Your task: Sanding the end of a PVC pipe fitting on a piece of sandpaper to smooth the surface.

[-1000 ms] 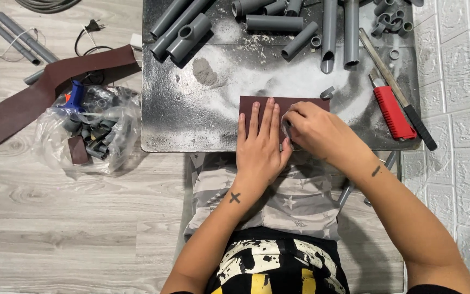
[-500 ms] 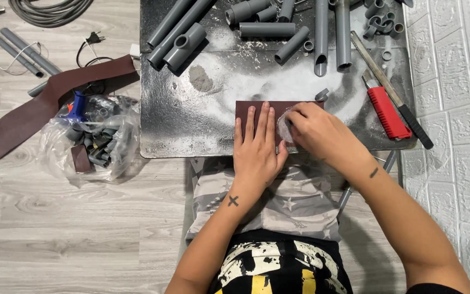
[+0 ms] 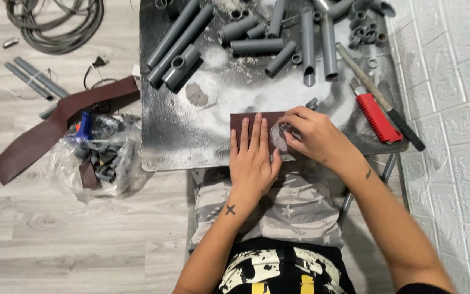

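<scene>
A dark brown sheet of sandpaper (image 3: 239, 120) lies near the front edge of a dusty metal table (image 3: 202, 141). My left hand (image 3: 253, 156) lies flat on it, fingers spread, pressing it down. My right hand (image 3: 312, 136) sits just to the right, fingers curled around a small grey pipe piece (image 3: 282, 136) held against the sandpaper. Most of the piece is hidden by my fingers.
Several grey pipes (image 3: 180, 41) and small fittings (image 3: 363, 30) cover the back of the table. A red-handled knife (image 3: 376, 115) and a long file (image 3: 379, 95) lie at the right, by a white wall. On the floor: a plastic bag of fittings (image 3: 96, 160), a sandpaper strip (image 3: 55, 125), cables (image 3: 55, 24).
My hands have stayed together on the sandpaper. The right hand has shifted slightly with the piece; the view has moved a little.
</scene>
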